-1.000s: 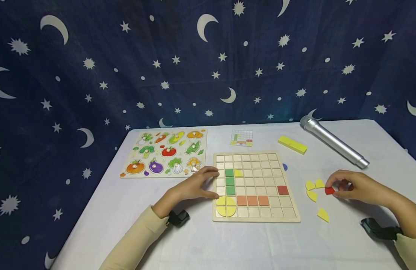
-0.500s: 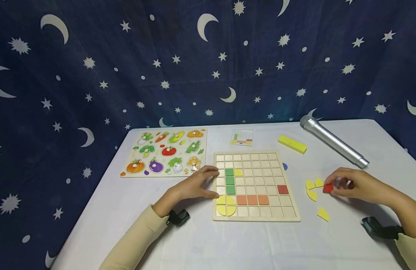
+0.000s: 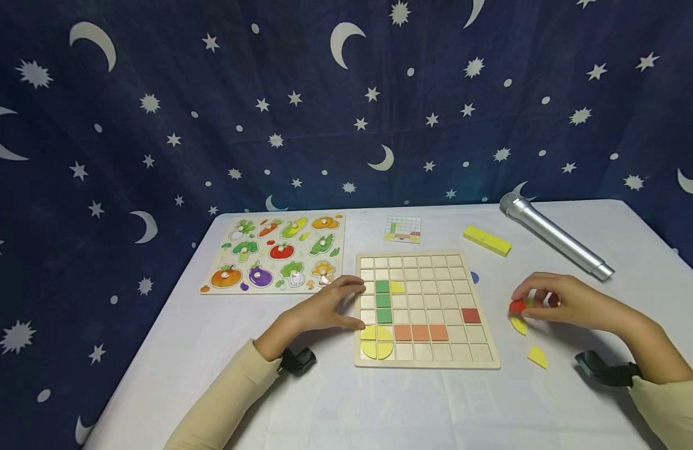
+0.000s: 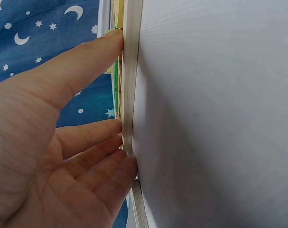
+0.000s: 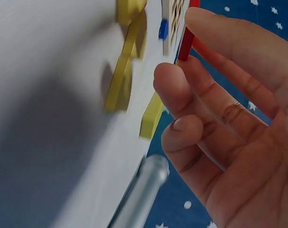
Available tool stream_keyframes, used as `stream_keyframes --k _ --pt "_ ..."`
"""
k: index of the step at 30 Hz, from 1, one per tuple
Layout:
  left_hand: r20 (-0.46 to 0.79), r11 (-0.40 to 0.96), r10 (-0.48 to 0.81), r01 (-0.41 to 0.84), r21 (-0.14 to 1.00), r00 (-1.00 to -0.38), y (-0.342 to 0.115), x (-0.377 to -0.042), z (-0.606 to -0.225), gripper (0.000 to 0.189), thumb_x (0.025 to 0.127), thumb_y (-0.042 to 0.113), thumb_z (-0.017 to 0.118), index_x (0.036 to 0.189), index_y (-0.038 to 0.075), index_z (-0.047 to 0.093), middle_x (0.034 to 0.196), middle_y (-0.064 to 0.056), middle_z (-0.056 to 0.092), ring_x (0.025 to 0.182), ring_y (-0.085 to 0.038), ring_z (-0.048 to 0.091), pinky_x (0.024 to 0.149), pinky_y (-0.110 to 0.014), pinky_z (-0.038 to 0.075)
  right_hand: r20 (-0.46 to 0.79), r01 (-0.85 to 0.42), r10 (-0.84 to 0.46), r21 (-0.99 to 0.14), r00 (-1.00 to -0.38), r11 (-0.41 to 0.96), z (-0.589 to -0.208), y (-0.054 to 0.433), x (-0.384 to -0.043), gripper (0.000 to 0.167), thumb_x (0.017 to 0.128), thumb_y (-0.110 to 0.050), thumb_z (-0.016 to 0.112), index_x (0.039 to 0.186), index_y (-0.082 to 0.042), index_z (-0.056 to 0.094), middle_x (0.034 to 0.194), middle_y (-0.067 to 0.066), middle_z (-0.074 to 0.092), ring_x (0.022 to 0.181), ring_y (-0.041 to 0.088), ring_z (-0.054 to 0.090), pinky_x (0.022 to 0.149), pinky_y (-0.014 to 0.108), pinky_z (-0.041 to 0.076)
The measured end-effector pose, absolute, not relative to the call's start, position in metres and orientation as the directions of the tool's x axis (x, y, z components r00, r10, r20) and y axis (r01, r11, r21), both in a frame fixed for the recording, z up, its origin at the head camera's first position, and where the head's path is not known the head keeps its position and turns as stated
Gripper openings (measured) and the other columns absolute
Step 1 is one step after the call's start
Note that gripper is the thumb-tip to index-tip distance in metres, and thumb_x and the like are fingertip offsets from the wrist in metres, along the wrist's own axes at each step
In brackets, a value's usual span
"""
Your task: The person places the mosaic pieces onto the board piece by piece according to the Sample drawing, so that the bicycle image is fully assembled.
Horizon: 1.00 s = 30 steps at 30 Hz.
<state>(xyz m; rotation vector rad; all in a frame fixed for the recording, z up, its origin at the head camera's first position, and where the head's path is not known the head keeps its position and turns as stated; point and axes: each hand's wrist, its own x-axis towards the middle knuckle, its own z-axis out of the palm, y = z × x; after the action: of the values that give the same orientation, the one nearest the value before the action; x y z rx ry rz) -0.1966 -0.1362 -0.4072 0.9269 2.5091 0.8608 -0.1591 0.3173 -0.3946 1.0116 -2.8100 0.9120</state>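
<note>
My right hand (image 3: 566, 301) pinches a red tile (image 3: 517, 307) with a rounded edge between thumb and fingers, above the table right of the board. In the right wrist view the red tile (image 5: 185, 42) is seen edge-on, off the tabletop. Below it lies a yellow quarter-circle tile (image 3: 518, 325); others are partly hidden by the hand. My left hand (image 3: 324, 307) touches the left edge of the wooden grid board (image 3: 428, 364), fingers spread along its side. On the board sit green squares (image 3: 383, 300), orange squares (image 3: 420, 333), yellow quarter-circles (image 3: 384, 350) and a dark red square (image 3: 471, 316).
A vegetable knob puzzle (image 3: 276, 256) lies back left. Behind the board is a small pattern card (image 3: 403, 229). A yellow block (image 3: 487, 241) and a silver microphone (image 3: 560, 237) lie back right. A blue piece (image 3: 475, 277) touches the board's right side. One yellow tile (image 3: 538, 357) lies apart.
My right hand has lifted the red tile and carried it left, over the yellow tiles, toward the board. The left hand stays at the board's edge.
</note>
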Motion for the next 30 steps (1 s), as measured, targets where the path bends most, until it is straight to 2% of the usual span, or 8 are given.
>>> stream_keyframes --k 5,10,17,30 --pt "-0.101 0.608 0.67 0.465 0.643 -0.736 -0.136 -0.197 -0.407 0.073 0.081 0.029 0.081 0.14 0.001 0.049 0.148 -0.011 0.039 0.139 -0.028 0.035 0.115 -0.045 0.029 0.154 -0.577 -0.608 -0.556 -0.779 0.598 -0.39 0.299 -0.163 0.028 0.076 -0.006 0.082 0.1 -0.014 0.069 0.092 -0.01 0.065 0.07 0.002 0.049 0.055 0.02 0.044" --pt "-0.102 0.611 0.67 0.467 0.64 -0.736 -0.136 -0.197 -0.405 0.073 0.082 0.029 0.08 0.141 0.001 0.049 0.149 -0.011 0.038 0.14 -0.028 0.034 0.115 -0.046 0.029 0.044 -0.51 -0.617 -0.61 -0.786 0.606 -0.388 0.281 -0.165 0.024 0.08 -0.013 0.08 0.102 -0.013 0.07 0.094 -0.006 0.064 0.071 0.003 0.049 0.058 0.02 0.045" --pt "-0.11 0.614 0.669 0.464 0.638 -0.735 -0.136 -0.196 -0.404 0.072 0.082 0.029 0.08 0.141 0.001 0.049 0.149 -0.012 0.038 0.14 -0.029 0.034 0.115 -0.046 0.029 0.047 -0.526 -0.643 -0.622 -0.764 0.579 -0.389 0.262 -0.166 0.022 0.081 -0.011 0.078 0.101 -0.013 0.07 0.092 -0.005 0.062 0.071 0.004 0.049 0.058 0.02 0.046" --pt "-0.115 0.618 0.664 0.456 0.64 -0.739 -0.136 -0.196 -0.405 0.072 0.082 0.029 0.08 0.141 0.001 0.049 0.149 -0.011 0.038 0.14 -0.028 0.034 0.115 -0.046 0.029 -0.022 -0.513 -0.689 -0.65 -0.724 0.56 -0.389 0.233 -0.172 0.019 0.083 -0.013 0.077 0.1 -0.017 0.07 0.087 -0.007 0.058 0.072 0.005 0.049 0.061 0.021 0.044"
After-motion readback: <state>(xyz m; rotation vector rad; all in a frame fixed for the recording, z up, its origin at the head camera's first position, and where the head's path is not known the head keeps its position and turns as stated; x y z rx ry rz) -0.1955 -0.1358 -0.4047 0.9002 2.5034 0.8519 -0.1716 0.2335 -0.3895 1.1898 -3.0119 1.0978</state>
